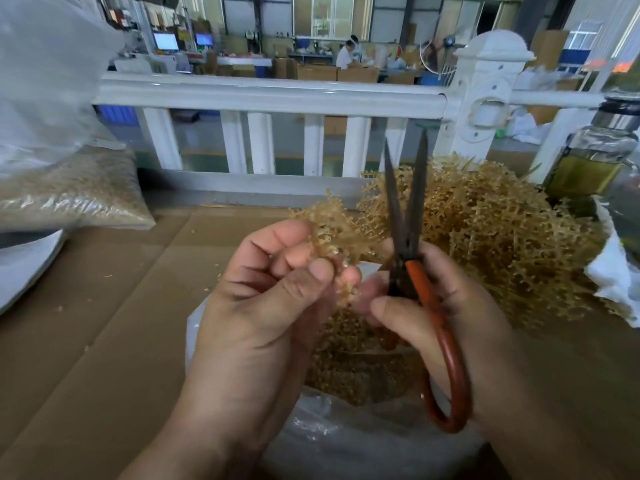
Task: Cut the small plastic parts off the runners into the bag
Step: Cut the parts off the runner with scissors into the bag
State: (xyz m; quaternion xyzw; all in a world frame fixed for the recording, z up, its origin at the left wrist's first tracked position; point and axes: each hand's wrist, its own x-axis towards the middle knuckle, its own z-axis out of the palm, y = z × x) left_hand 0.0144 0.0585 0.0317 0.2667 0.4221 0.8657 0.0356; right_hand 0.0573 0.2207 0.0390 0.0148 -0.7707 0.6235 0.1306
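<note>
My left hand [266,299] pinches a small amber plastic runner [341,268] between thumb and fingers at the centre of the head view. My right hand [446,306] grips red-handled scissors [407,216], whose dark blades point up and stand slightly apart beside the runner. Below both hands lies a clear plastic bag [332,441] whose open mouth shows a heap of cut amber parts [356,372]. A big pile of uncut runners [485,237] sits behind the scissors on the right.
Brown cardboard [114,306] covers the table. A clear sack of cut parts [69,192] lies at the left. A glass bottle [595,164] stands at the right, above a crumpled white bag [613,271]. A white railing [270,98] runs behind the table.
</note>
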